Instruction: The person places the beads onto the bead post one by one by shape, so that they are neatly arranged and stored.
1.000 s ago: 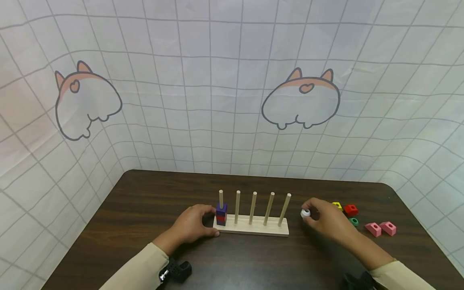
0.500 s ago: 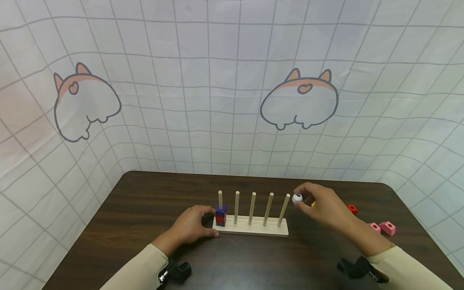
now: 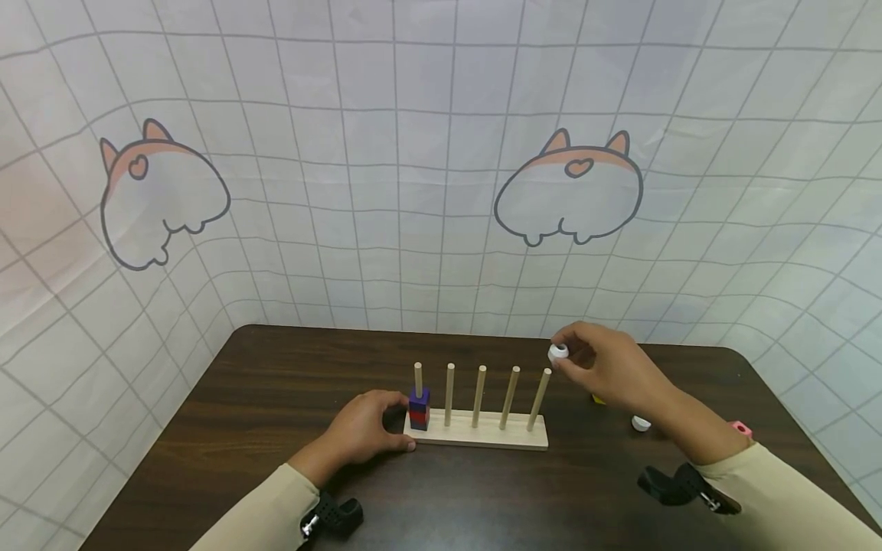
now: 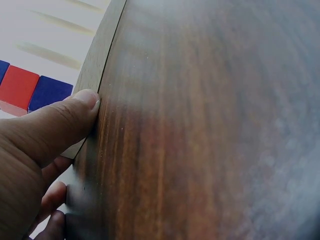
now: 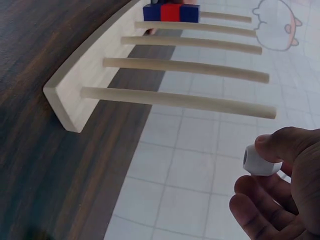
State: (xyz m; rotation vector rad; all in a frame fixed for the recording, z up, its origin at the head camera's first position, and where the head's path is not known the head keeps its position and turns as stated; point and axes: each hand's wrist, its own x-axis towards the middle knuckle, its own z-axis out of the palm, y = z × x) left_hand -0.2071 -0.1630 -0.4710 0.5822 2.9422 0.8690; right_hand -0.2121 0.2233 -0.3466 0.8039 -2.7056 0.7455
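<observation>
A wooden peg board (image 3: pixel 482 434) with several upright pegs stands on the table. Its leftmost peg carries a stack of blue and red blocks (image 3: pixel 419 409), blue at top and bottom, red between. My left hand (image 3: pixel 365 428) grips the board's left end, thumb on the front edge; the left wrist view shows that thumb (image 4: pixel 70 117) up close. Pinched between thumb and fingers of my right hand (image 3: pixel 613 369) is a white bead (image 3: pixel 558 352), its hole visible in the right wrist view. The bead is in the air near the rightmost peg's tip (image 5: pixel 267 111), apart from it.
Right of the board, a second white bead (image 3: pixel 641 423) lies on the dark wooden table (image 3: pixel 482 497). Yellow (image 3: pixel 598 399) and pink (image 3: pixel 741 428) blocks show partly behind the right hand and forearm. A grid-patterned cloth (image 3: pixel 386 191) hangs behind the table.
My right hand has lifted the white bead up and leftward, from low beside the board to peg-tip height. The forearm now covers more loose blocks. My left hand keeps its hold.
</observation>
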